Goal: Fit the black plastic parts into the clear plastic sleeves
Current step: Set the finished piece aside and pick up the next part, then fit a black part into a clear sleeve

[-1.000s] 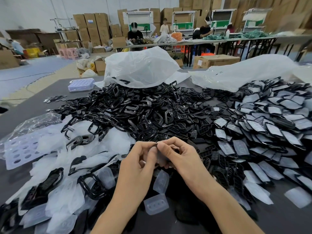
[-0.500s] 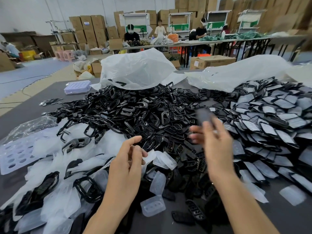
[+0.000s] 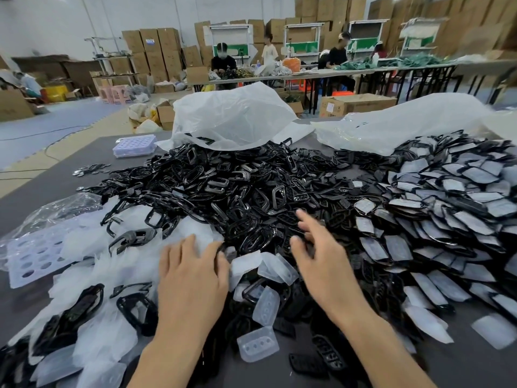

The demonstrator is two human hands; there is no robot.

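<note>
Sprawling across the desk (image 3: 50,183), the black plastic parts (image 3: 223,186) form a heap, and the clear plastic sleeves (image 3: 268,266) lie loose at its near edge and to the left. We see the left hand (image 3: 193,278) palm down on the sleeves, fingers spread, holding nothing. The right hand (image 3: 321,256) is above the black parts, fingers splayed and empty. Sleeved parts (image 3: 453,219) fan out rightward; white bags (image 3: 232,116) lie behind.
</note>
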